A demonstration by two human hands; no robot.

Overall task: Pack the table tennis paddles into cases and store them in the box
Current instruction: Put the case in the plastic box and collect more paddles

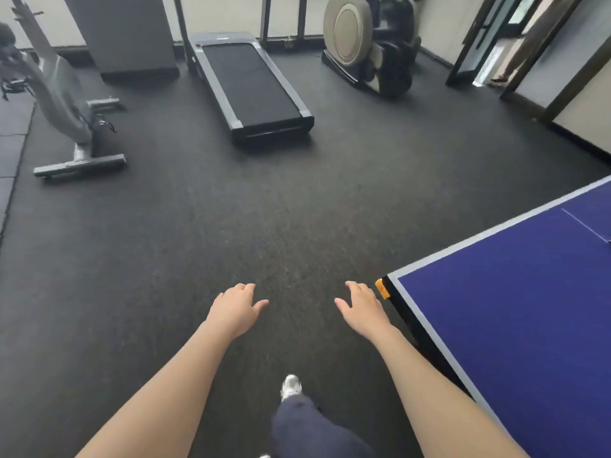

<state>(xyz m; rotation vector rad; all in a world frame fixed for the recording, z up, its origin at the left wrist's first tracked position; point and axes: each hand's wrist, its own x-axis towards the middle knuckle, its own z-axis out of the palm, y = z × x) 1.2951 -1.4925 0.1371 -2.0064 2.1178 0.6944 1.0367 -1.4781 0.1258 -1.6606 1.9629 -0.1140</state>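
Note:
My left hand [236, 309] and my right hand [360, 307] are stretched out in front of me over the dark floor, palms down, fingers apart, holding nothing. The corner of the blue table tennis table [515, 325] lies just right of my right hand, with an orange corner guard [383, 288] near my fingertips. No paddle, case or box is in view.
A flat treadmill [251, 90] lies ahead on the floor. An exercise bike [66, 110] stands at the left, a massage chair [370, 44] at the back right, a grey cabinet [129, 34] behind. My leg and shoe [291, 388] are below.

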